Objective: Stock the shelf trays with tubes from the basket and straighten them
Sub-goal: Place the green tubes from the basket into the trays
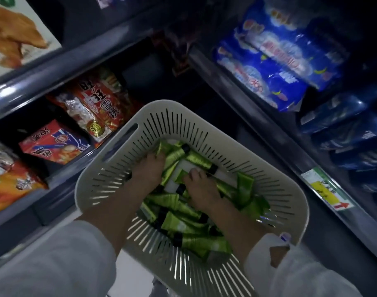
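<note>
Reaching down into the white slotted basket (pixel 161 105) at the centre of the frame, both hands are resting among a loose heap of green tubes (pixel 183 213) with black caps (pixel 185 148). The left hand (pixel 147 170) is sitting toward the upper left of the heap, its fingers bending down onto the tubes near the far wall; whether they are closing round one I cannot tell. The right hand (pixel 201 190) is lying just right of it, near the middle, its fingers spreading over a tube beside a bare white patch of basket floor (pixel 191 166). Its palm is hiding the hold, so I cannot tell whether it is gripping. The tubes are lying crisscross, pointing every way, all inside the basket. Pale grey sleeves (pixel 54 264) are filling the lower corners. Red and orange snack packets (pixel 97 103) are lying on the dark shelf at the left of the frame. Blue wrapped packs (pixel 275 67) are lying in a row at the upper right, and a yellow-and-green price label (pixel 324 189) is sitting on the rail at the right edge.
</note>
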